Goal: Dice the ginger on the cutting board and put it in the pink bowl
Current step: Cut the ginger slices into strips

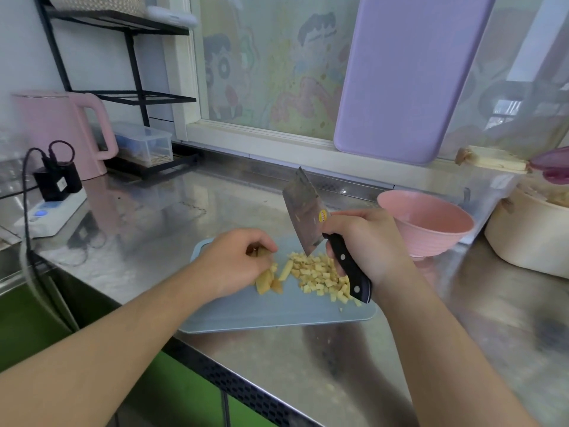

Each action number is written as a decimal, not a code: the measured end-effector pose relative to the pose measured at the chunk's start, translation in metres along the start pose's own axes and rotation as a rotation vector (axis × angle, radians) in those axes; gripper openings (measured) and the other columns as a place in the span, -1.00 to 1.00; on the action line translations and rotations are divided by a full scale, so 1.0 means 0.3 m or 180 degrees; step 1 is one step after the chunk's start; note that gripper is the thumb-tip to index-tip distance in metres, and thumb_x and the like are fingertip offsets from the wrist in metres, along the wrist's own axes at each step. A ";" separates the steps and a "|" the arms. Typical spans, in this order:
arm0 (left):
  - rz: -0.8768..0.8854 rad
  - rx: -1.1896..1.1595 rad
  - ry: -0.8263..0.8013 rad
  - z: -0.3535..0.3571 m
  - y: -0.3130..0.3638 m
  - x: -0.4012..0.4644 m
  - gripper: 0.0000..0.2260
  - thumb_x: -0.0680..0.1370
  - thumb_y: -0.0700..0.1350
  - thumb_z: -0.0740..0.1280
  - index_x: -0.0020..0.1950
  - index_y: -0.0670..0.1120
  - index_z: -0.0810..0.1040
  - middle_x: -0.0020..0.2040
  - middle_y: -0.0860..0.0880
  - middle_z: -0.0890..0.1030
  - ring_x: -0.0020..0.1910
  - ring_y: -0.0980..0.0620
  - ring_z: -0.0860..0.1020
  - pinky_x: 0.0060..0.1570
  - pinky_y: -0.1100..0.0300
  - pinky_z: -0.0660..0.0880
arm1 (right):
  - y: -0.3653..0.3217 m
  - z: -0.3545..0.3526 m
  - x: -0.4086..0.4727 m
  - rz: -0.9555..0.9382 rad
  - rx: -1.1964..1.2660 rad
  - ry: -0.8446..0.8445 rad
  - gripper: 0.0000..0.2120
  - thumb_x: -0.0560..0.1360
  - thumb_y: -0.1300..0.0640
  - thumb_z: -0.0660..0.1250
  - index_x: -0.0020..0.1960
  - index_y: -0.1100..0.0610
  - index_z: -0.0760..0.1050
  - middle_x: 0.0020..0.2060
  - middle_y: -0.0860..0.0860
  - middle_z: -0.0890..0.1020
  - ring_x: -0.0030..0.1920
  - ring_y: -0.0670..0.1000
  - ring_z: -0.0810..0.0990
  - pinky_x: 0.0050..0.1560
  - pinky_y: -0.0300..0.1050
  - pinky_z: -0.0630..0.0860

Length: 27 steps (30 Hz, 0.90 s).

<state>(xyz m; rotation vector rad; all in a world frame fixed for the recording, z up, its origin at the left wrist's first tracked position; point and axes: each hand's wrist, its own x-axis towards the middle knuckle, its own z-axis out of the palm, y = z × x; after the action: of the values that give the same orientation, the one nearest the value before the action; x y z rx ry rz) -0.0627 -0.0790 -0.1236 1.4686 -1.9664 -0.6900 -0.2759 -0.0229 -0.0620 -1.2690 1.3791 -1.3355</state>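
A pale blue cutting board lies on the steel counter. On it sits a heap of diced ginger. Left of the heap lie a few uncut ginger strips, pinned under the fingers of my left hand. My right hand grips the black handle of a cleaver, whose blade is raised and tilted above the dice, with ginger bits stuck to it. The pink bowl stands just behind and right of the board; its inside looks empty.
A cream tub stands to the right of the bowl. A purple board leans against the window. At the back left are a pink kettle, a black rack, a clear box and a power strip with plugged cables.
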 end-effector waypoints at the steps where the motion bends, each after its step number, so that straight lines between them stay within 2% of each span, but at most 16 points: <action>1: 0.0015 -0.0078 -0.0001 -0.002 -0.003 -0.002 -0.88 0.59 -0.01 0.42 0.05 0.22 0.69 -0.01 0.21 0.68 0.03 0.20 0.63 0.09 0.16 0.58 | -0.001 0.000 -0.001 0.0003 0.0015 -0.0003 -0.76 0.47 0.32 0.40 -0.37 0.22 0.58 -0.49 0.23 0.50 -0.59 0.08 0.35 -0.53 -0.19 0.32; 4: 0.0078 -0.0212 0.0028 -0.009 0.002 -0.012 -0.88 0.59 -0.01 0.42 -0.01 0.23 0.70 -0.03 0.22 0.68 0.00 0.20 0.64 0.06 0.12 0.60 | -0.003 0.001 -0.004 -0.0010 0.0012 0.0007 -0.77 0.47 0.32 0.40 -0.37 0.22 0.59 -0.49 0.22 0.51 -0.59 0.08 0.35 -0.52 -0.18 0.32; 8: 0.0198 -0.0005 0.0145 -0.008 0.035 -0.027 -0.93 0.59 0.01 0.43 0.01 0.20 0.67 0.11 0.27 0.58 0.16 0.24 0.51 0.15 0.16 0.44 | -0.003 0.002 -0.005 -0.0027 -0.0003 0.0049 -0.76 0.47 0.31 0.41 -0.38 0.21 0.59 -0.49 0.23 0.51 -0.58 0.08 0.37 -0.52 -0.17 0.33; 10: 0.0409 0.0241 0.0125 -0.001 0.059 -0.032 -0.97 0.54 0.05 0.46 -0.03 0.18 0.64 0.10 0.27 0.54 0.15 0.24 0.49 0.16 0.16 0.46 | -0.004 0.002 -0.005 -0.0037 -0.0011 0.0062 -0.74 0.47 0.30 0.41 -0.40 0.20 0.58 -0.49 0.23 0.51 -0.58 0.09 0.37 -0.51 -0.18 0.33; 14: 0.0824 0.1103 -0.0047 0.030 0.078 -0.030 -0.86 0.47 0.13 0.46 -0.13 0.13 0.56 0.05 0.23 0.48 0.16 0.16 0.44 0.17 0.20 0.45 | -0.005 0.001 -0.006 -0.0047 -0.0028 0.0102 -0.70 0.46 0.29 0.42 -0.44 0.16 0.58 -0.48 0.23 0.52 -0.57 0.09 0.37 -0.50 -0.16 0.34; 19: 0.1053 0.1758 0.0272 0.052 0.097 -0.034 -0.85 0.54 0.05 0.34 -0.15 0.02 0.58 0.01 0.10 0.53 0.12 0.03 0.47 0.09 0.14 0.47 | -0.010 0.001 -0.009 -0.0012 -0.0023 0.0115 -0.68 0.46 0.29 0.41 -0.47 0.14 0.57 -0.48 0.24 0.53 -0.56 0.09 0.37 -0.50 -0.16 0.34; 24: 0.0916 0.1461 0.0521 0.059 0.097 -0.032 -0.81 0.55 -0.04 0.36 -0.23 -0.08 0.59 0.04 0.07 0.56 0.12 0.04 0.50 0.11 0.13 0.49 | -0.015 0.000 -0.013 -0.0012 -0.0014 0.0140 -0.68 0.45 0.29 0.41 -0.48 0.14 0.56 -0.47 0.24 0.53 -0.56 0.09 0.37 -0.52 -0.18 0.34; 27: 0.0428 0.0898 0.0835 0.045 0.104 -0.025 -0.77 0.53 -0.07 0.39 -0.27 -0.16 0.66 0.03 0.07 0.59 0.07 0.09 0.52 0.08 0.08 0.53 | -0.016 -0.001 -0.014 -0.0025 -0.0031 0.0132 -0.66 0.45 0.28 0.41 -0.49 0.13 0.55 -0.47 0.24 0.53 -0.55 0.09 0.38 -0.52 -0.18 0.34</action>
<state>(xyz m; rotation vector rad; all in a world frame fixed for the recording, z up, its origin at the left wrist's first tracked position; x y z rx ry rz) -0.0914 -0.0628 -0.1122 1.4833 -1.9890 -0.1549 -0.2750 -0.0184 -0.0577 -1.2608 1.4118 -1.3690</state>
